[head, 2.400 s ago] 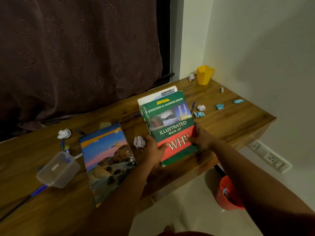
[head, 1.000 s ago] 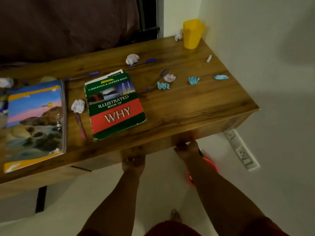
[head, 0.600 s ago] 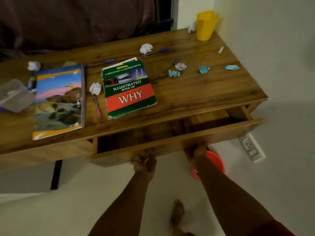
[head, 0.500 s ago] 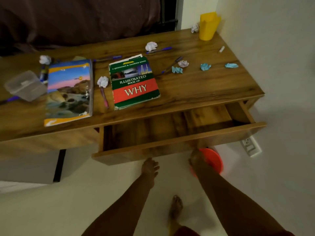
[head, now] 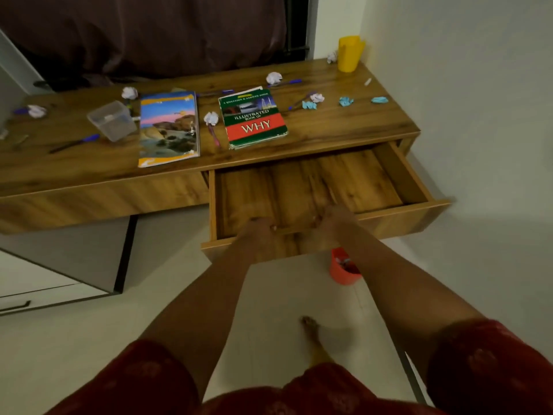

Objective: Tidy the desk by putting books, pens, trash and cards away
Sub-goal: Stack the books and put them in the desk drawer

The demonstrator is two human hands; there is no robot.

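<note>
The desk [head: 329, 130] has its drawer [head: 416, 187] pulled far out, and the inside shows only bare wood. My left hand [head: 259, 233] and my right hand [head: 332, 220] are side by side on the drawer's front panel, fingers curled over its top edge. A green and red "WHY" book [head: 254, 118] lies on the desk behind the drawer, on another book. A landscape-cover book [head: 169, 127] lies to its left. Crumpled white paper [head: 211, 117] and a pink pen [head: 215, 137] sit between them. Blue paper scraps [head: 345, 100] and blue pens [head: 285, 82] are scattered around.
A clear plastic box [head: 112, 119] stands left of the landscape book, and a yellow cup [head: 350, 52] is at the desk's far right corner by the wall. An orange bin [head: 344, 266] is on the floor under the drawer. A cabinet [head: 59, 259] is at the left.
The drawer has slid out much further. My hands have moved from under the drawer front up onto its top edge. The view has pulled back from the desk.
</note>
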